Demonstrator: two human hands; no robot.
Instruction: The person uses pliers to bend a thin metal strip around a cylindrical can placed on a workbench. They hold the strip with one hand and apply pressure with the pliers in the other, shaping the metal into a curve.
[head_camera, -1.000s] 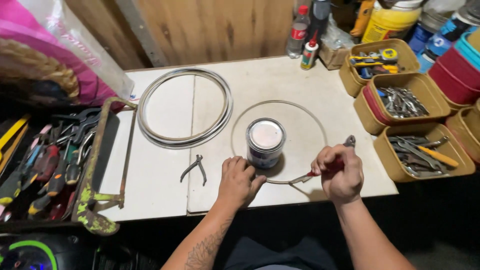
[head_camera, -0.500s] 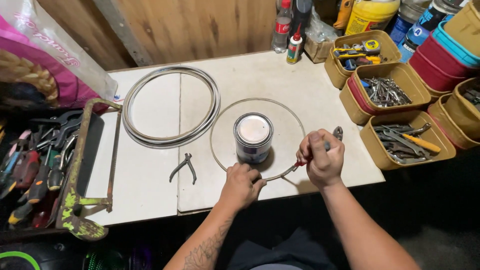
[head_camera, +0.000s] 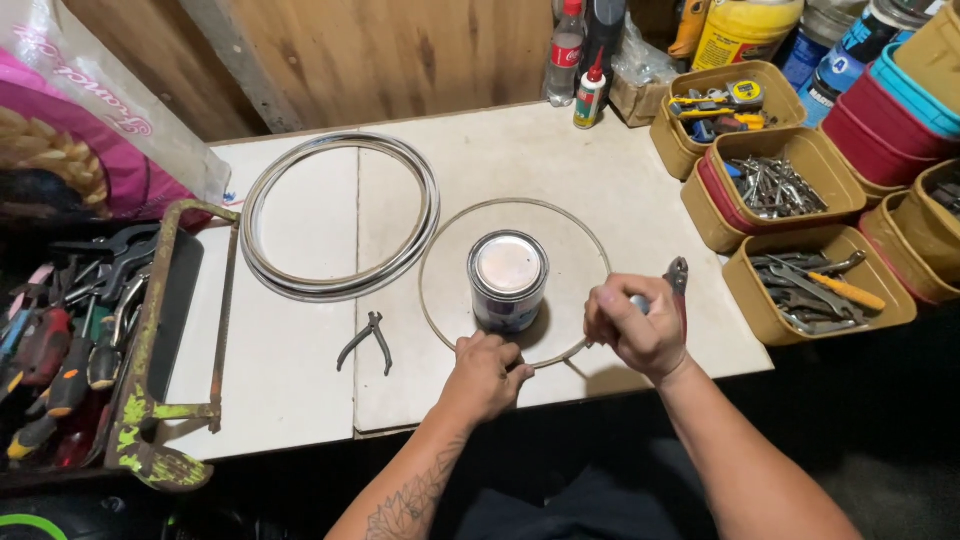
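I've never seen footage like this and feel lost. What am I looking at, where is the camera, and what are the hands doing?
There is no machine here: the camera sits on a person's head and looks down at their own two bare hands over a white worktable.

The left hand presses on a thin wire ring at its near edge. A metal tin can stands inside that ring. The right hand grips red-handled pliers beside the ring.

Also on the table: a thicker chrome hoop, small grey pliers, and a rusty hacksaw at the left edge. To the right are tan tubs of tools; bottles stand at the back.
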